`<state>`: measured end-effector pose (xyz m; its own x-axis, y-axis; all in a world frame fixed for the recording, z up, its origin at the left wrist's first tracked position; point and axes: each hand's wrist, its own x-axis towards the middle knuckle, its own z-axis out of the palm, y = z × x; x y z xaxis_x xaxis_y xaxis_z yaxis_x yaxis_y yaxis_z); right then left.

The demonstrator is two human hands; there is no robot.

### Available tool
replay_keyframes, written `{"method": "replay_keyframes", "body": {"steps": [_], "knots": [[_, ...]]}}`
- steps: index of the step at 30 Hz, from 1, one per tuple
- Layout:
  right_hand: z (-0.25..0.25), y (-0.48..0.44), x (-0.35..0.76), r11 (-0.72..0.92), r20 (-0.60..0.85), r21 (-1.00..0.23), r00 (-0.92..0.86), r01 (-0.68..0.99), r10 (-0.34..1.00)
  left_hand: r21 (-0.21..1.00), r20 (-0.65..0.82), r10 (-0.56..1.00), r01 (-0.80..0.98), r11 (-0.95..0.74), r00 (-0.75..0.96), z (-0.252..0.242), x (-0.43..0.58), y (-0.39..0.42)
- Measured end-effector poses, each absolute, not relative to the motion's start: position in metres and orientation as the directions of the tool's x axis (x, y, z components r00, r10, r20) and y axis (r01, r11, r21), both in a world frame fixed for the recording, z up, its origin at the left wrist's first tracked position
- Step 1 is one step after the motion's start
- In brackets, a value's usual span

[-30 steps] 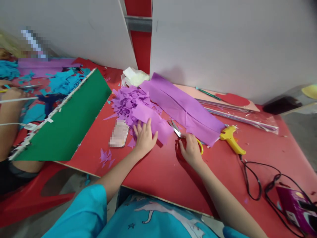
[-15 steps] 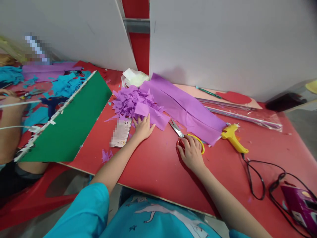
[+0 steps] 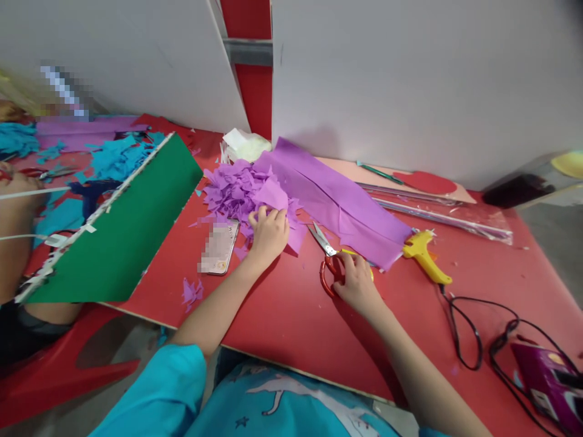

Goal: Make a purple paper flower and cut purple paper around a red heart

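My left hand (image 3: 269, 233) has its fingers bent over and closed on a purple paper piece (image 3: 271, 195), whose upper part curls up. Behind it lies a heap of cut purple paper scraps (image 3: 232, 188). My right hand (image 3: 357, 279) grips the handles of the scissors (image 3: 324, 240), which are red and yellow; their blades are a little apart and point away to the left. A long folded purple sheet (image 3: 337, 197) stretches beyond both hands. Left of my left hand rests a phone (image 3: 219, 247) on the red table.
A green board (image 3: 122, 230) stands tilted at left, beside a co-worker's arm (image 3: 18, 237). A yellow glue gun (image 3: 423, 255) with a black cord lies at right, near a purple box (image 3: 546, 382). A green pen (image 3: 380, 173) and plastic-wrapped sheets (image 3: 446, 215) lie against the white panel.
My left hand has gone from lying spread on the purple piece to curling its fingers on it, and the piece is bunched up. My right hand has shifted slightly on the scissors' handles.
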<state>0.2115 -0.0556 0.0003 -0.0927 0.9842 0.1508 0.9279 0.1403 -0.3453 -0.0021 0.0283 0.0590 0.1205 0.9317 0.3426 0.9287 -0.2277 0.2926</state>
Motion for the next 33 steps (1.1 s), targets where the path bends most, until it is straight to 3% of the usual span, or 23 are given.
{"method": "replay_keyframes", "body": {"steps": [4, 7, 10, 14, 17, 20, 23, 27, 33], "knots": [[0.002, -0.054, 0.210, 0.091, 0.112, -0.317, -0.058, 0.944, 0.992, 0.305, 0.463, 0.864, 0.880, -0.365, 0.198, 0.072, 0.000, 0.036], [0.009, -0.054, 0.214, 0.080, 0.076, -0.377, -0.055, 0.923, 0.996, 0.388, 0.503, 0.832, 0.799, -0.460, 0.235, 0.084, 0.001, 0.040], [0.023, -0.054, 0.224, 0.062, -0.020, -0.555, -0.088, 0.829, 0.996, 0.449, 0.520, 0.820, 0.741, -0.500, 0.238, 0.098, 0.001, 0.039], [0.042, -0.051, 0.241, -0.081, -0.142, -0.851, -0.079, 0.519, 0.987, 0.467, 0.544, 0.812, 0.727, -0.503, 0.213, 0.118, -0.001, 0.033], [0.046, -0.046, 0.255, -0.127, -0.132, -0.938, 0.006, 0.323, 0.991, 0.512, 0.506, 0.838, 0.711, -0.482, 0.204, 0.129, -0.003, 0.029], [0.041, -0.040, 0.268, -0.139, -0.059, -0.892, 0.193, 0.431, 0.979, 0.548, 0.431, 0.870, 0.698, -0.462, 0.238, 0.132, -0.006, 0.028], [0.034, -0.036, 0.273, -0.168, 0.064, -0.760, 0.329, 0.628, 0.942, 0.462, 0.337, 0.879, 0.755, -0.466, 0.336, 0.129, -0.010, 0.030], [0.028, -0.034, 0.261, -0.139, 0.100, -0.689, 0.283, 0.711, 0.954, 0.380, 0.162, 0.842, 0.755, -0.535, 0.515, 0.127, -0.014, 0.031], [0.026, -0.025, 0.214, -0.181, -0.080, -0.665, 0.172, 0.725, 0.982, 0.412, 0.105, 0.810, 0.716, -0.563, 0.577, 0.128, -0.016, 0.029]]}}
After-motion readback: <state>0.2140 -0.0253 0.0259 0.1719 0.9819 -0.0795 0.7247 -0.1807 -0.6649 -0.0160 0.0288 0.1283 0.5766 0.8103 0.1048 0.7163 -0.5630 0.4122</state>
